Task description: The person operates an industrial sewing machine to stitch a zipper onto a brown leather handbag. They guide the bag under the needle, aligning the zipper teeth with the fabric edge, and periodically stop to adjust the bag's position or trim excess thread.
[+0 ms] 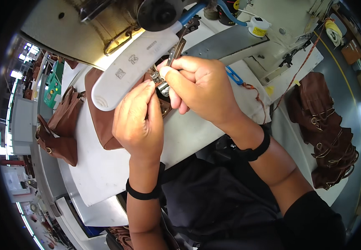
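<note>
Both hands meet at the needle area of a sewing machine, around its metal presser foot parts [162, 88]. My left hand [139, 116] is closed in a pinch at the left side of these parts; whatever its fingertips hold is too small to make out. From the right, my right hand [203, 87] pinches with thumb and forefinger just above the parts. A slim metal strip [177, 51] rises by those fingertips; I cannot tell if it is a held tool or part of the machine. A brown leather bag piece [102, 125] lies beneath, partly hidden by my left hand.
The machine's white rounded cover [134, 66] hangs over the hands. Brown bags [64, 129] stand at the left of the white table [95, 179]. Blue-handled snips [234, 75] on a cord lie right of my right hand. More brown bags with metal rings [320, 133] are piled at far right.
</note>
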`<state>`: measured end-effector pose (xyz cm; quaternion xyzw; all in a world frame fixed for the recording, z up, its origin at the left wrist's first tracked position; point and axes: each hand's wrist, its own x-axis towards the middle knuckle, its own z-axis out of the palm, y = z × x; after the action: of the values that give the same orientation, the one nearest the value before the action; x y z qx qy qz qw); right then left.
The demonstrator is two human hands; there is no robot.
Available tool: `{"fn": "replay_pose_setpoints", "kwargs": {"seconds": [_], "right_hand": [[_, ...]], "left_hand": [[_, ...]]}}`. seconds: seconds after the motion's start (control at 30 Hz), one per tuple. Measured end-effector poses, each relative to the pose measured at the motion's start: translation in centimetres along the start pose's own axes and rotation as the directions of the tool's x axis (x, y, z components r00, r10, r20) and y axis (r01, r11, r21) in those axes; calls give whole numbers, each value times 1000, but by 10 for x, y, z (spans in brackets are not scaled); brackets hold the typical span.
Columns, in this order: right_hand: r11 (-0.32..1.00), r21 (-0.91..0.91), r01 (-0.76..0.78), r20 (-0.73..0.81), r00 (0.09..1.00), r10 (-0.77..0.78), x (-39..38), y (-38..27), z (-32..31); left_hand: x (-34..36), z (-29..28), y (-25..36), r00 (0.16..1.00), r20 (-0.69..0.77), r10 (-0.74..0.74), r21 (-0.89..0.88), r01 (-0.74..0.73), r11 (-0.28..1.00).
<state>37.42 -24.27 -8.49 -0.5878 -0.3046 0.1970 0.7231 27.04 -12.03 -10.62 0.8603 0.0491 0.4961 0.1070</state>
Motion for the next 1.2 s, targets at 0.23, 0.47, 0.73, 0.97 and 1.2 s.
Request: {"fn": "replay_pose_setpoints", "kwargs": {"seconds": [0.23,0.47,0.73,0.97,1.2], "right_hand": [[998,55,-3,-14,1000,4,1,2,1],[990,130,-48,24,999,45,3,7,1],[997,77,8,-7,1000,-7,3,8,1],[995,-11,-99,9,995,99,-13,-12,-10],[571,-653,498,-27,738,-674,-27,-99,-143]], "left_hand": [[3,0,1,1000,6,-12,-31,12,999],[2,0,-5,1000,18,-7,-38,8,999],[0,2,0,997,60,-56,-35,58,998],[-2,12,4,993,40,-107,60,105,993],[-6,2,-5,996,1,-86,65,85,994]]}}
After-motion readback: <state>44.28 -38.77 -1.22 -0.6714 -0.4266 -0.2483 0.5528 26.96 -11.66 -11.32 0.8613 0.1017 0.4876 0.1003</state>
